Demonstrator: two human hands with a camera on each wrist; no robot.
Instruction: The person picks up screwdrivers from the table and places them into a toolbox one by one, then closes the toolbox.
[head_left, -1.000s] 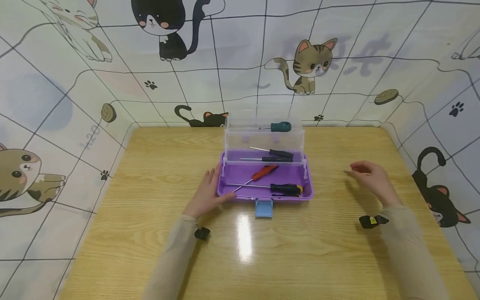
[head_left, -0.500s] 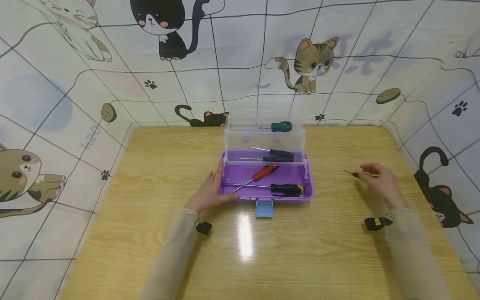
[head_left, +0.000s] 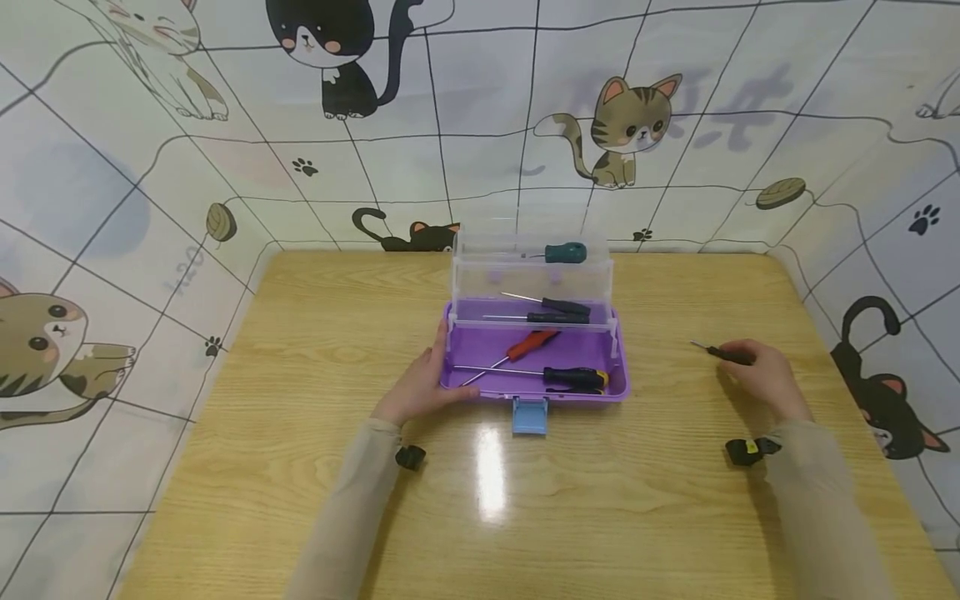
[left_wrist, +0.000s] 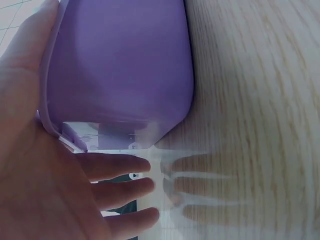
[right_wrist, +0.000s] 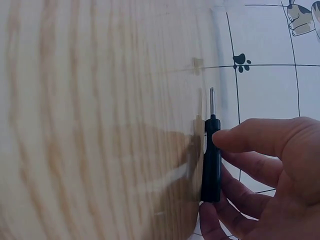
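Note:
My left hand (head_left: 420,385) rests against the left end of a purple toolbox (head_left: 457,350), thumb along its front rim. In the left wrist view the fingers (left_wrist: 120,192) lie straight beside the box wall (left_wrist: 125,60). Off to the box's right, my right hand (head_left: 768,379) pinches a small black screwdriver (head_left: 731,356), its tip pointing left. The right wrist view shows the screwdriver's short handle (right_wrist: 212,165) between thumb and fingers, close over the tabletop. Inside the box lie a red-handled screwdriver (head_left: 532,343) and a long black-and-yellow one (head_left: 573,377).
The box's clear lid (head_left: 480,279) stands raised at the back. Two black screwdrivers (head_left: 558,318) and a green-handled one (head_left: 566,252) show there. A blue latch (head_left: 530,417) hangs at the front. Cat-patterned sheeting (head_left: 480,100) walls in the wooden table (head_left: 600,500).
My right hand has shifted slightly right and towards me. More of the small black screwdriver now shows beyond the fingers. The left hand stays against the box.

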